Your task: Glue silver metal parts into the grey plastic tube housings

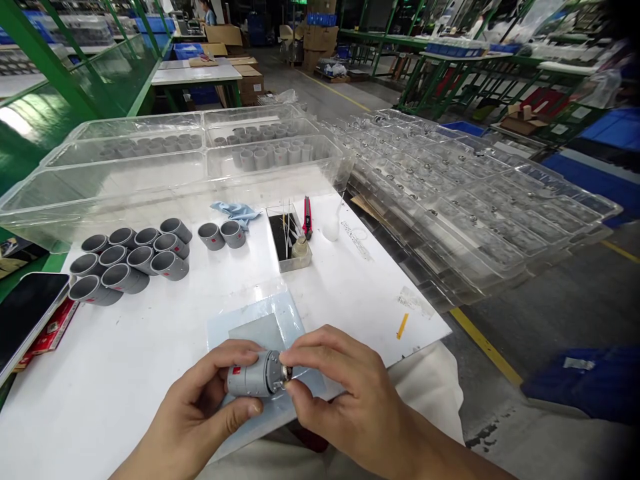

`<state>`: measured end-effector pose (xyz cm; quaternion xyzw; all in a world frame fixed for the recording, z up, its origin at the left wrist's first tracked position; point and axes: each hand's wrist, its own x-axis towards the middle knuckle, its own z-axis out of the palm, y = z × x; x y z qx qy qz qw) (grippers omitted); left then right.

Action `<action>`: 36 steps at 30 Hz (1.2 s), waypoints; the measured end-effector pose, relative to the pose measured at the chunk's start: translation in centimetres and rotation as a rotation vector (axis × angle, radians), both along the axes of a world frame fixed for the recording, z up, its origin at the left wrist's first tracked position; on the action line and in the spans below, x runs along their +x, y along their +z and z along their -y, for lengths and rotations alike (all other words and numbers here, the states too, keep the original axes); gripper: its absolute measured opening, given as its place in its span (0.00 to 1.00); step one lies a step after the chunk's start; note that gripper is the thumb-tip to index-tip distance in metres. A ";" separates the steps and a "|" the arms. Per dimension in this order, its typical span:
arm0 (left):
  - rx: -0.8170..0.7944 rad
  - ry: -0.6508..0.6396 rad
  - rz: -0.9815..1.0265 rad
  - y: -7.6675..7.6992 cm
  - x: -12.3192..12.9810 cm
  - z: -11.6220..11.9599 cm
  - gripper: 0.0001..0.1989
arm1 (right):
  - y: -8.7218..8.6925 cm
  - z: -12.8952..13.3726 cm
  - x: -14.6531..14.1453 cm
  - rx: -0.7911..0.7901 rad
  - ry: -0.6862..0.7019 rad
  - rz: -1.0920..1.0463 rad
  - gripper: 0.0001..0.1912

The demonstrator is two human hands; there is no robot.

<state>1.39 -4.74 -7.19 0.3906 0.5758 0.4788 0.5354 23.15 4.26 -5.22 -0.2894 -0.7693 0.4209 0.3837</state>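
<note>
My left hand (210,393) is closed round a grey cylinder (249,379) with a small red mark on its side. The cylinder lies sideways, its darker end ring facing right. At that end, the thumb and fingertips of my right hand (340,380) pinch a small shiny metal part (286,373); it sits against the ring, and whether it is fastened there I cannot tell. Beneath both hands lies a pale blue sheet (293,313) with a grey-green pad (255,328) on it.
Several grey cups (170,265) stand at left, near a blue cloth (237,212). An open box (295,265) holds thin tools and a small bottle, beside a red cutter knife (307,217). Clear trays (125,180) line the back; a phone (30,320) lies at left.
</note>
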 end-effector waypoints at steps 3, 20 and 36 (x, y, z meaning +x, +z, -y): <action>-0.007 0.004 0.000 0.1 0.0 0.0 0.12 | 0.1 0.0 0.0 -0.002 -0.008 -0.004 0.14; 0.029 0.041 0.022 -0.1 0.2 0.0 0.12 | 0.2 -0.2 -0.1 0.001 0.032 0.019 0.13; -0.147 0.165 -0.476 2.5 0.5 -0.5 0.24 | -0.7 -2.9 -1.0 0.117 0.158 0.273 0.10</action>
